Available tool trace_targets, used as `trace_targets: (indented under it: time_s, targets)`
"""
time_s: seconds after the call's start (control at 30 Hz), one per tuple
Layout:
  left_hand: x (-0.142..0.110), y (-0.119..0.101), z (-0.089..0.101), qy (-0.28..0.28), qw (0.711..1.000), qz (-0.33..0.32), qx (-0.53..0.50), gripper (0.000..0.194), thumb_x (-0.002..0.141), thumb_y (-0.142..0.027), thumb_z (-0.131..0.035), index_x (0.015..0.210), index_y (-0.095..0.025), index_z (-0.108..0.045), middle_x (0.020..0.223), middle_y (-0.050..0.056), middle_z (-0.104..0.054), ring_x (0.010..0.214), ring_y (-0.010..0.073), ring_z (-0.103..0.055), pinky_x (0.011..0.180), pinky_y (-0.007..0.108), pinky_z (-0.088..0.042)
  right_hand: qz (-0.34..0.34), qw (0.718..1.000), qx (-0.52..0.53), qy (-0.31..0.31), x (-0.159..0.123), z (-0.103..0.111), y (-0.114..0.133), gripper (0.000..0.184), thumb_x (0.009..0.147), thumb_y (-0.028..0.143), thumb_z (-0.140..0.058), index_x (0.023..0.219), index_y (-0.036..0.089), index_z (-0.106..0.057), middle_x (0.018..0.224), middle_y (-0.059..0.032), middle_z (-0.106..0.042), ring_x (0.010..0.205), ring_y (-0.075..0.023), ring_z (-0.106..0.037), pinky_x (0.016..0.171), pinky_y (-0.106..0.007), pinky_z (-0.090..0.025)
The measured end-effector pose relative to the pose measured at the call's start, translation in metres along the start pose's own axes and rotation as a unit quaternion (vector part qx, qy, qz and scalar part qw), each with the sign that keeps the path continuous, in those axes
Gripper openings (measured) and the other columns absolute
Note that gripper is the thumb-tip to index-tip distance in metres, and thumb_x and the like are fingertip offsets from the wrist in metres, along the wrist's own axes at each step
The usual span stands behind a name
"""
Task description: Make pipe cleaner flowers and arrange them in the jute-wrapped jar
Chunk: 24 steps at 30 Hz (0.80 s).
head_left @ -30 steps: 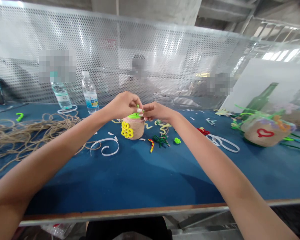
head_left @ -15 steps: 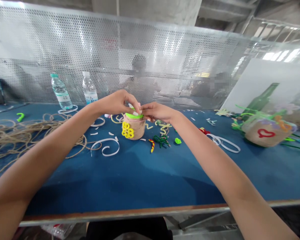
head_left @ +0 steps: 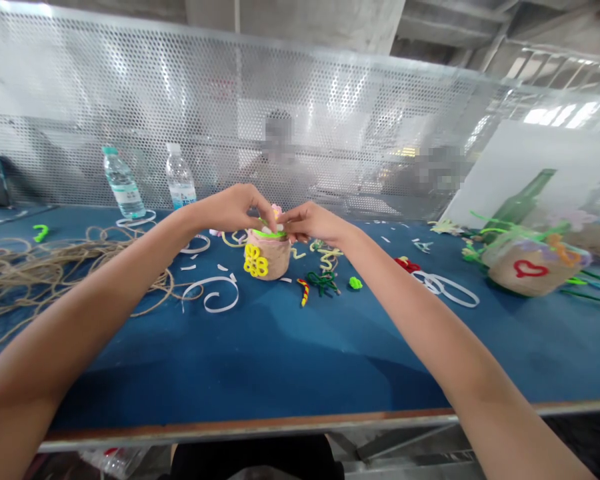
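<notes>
A twine-wrapped jar (head_left: 274, 259) stands upright in the middle of the blue table, with a yellow pipe-cleaner flower (head_left: 256, 260) on its front left. Bright green pipe cleaner (head_left: 267, 235) runs along its rim. From the left, my left hand (head_left: 243, 205) pinches the green pipe cleaner with thumb and forefinger. My right hand (head_left: 313, 223) is closed on it at the rim's right side, fingertips almost meeting the left ones. Behind the fingertips shows a pink flower (head_left: 277, 211). My fingers partly cover the jar's opening.
Loose twine (head_left: 80, 260) spreads over the left side. White strips (head_left: 223, 303), dark green pipe cleaners (head_left: 323, 283) and a red-yellow twist (head_left: 304, 292) lie near the jar. Two water bottles (head_left: 125, 187) stand before a perforated metal screen (head_left: 330, 120). A heart-decorated jar (head_left: 525, 270) is at right.
My left hand has shifted slightly down at the rim, and the fingers of both hands have moved a little. The pink flower behind them shows more. The jar stays in place.
</notes>
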State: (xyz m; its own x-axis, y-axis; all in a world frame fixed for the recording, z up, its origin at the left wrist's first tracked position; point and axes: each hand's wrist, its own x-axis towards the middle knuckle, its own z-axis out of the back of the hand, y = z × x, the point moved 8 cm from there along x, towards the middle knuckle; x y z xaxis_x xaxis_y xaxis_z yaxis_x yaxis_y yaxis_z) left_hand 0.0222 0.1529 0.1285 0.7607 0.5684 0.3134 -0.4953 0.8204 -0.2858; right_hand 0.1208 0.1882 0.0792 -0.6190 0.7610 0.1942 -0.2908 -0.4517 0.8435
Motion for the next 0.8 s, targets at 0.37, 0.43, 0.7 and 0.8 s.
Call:
trace_targets:
  time_s: [0.37,0.43,0.7,0.8]
  targets:
    - [-0.003,-0.011,0.006,-0.040,0.975,-0.062,0.208,0.023,0.080,-0.010,-0.051,0.087,-0.020,-0.071,0.090,0.000,-0.070,0.093,0.0161,-0.055,0.085,0.029,-0.038,0.015,1.000,-0.011,-0.017,0.002,0.004,-0.004,0.014,0.074,0.022,-0.067,0.079,0.010,-0.072,0.048,0.0024,-0.056,0.043,-0.0049,-0.042,0.043,-0.019,-0.034]
    - [0.000,-0.011,0.001,-0.040,0.962,-0.060,0.265,0.025,0.079,-0.006,-0.051,0.080,-0.021,-0.070,0.086,0.000,-0.070,0.096,0.0180,-0.053,0.084,0.032,-0.037,0.026,1.000,-0.006,-0.009,0.003,0.004,-0.005,0.017,0.074,0.025,-0.068,0.081,0.010,-0.072,0.049,0.0026,-0.056,0.043,-0.0046,-0.042,0.043,-0.019,-0.034]
    - [0.003,-0.014,0.000,-0.107,0.935,0.043,0.335,0.028,0.082,-0.014,-0.049,0.107,-0.020,-0.061,0.091,0.004,-0.067,0.089,0.0207,-0.059,0.074,0.030,-0.042,0.036,0.999,0.010,-0.005,0.002,0.004,-0.006,0.019,0.074,0.028,-0.070,0.075,0.009,-0.071,0.049,0.0020,-0.057,0.044,-0.0046,-0.043,0.043,-0.018,-0.034]
    - [-0.003,-0.007,0.009,-0.148,0.949,0.128,0.246,0.028,0.083,-0.022,-0.050,0.110,-0.017,-0.058,0.080,0.003,-0.067,0.077,0.0188,-0.062,0.071,0.029,-0.044,0.027,0.999,0.021,-0.008,0.001,0.004,-0.003,0.018,0.072,0.028,-0.071,0.076,0.010,-0.071,0.051,0.0023,-0.058,0.043,-0.0044,-0.043,0.043,-0.018,-0.035]
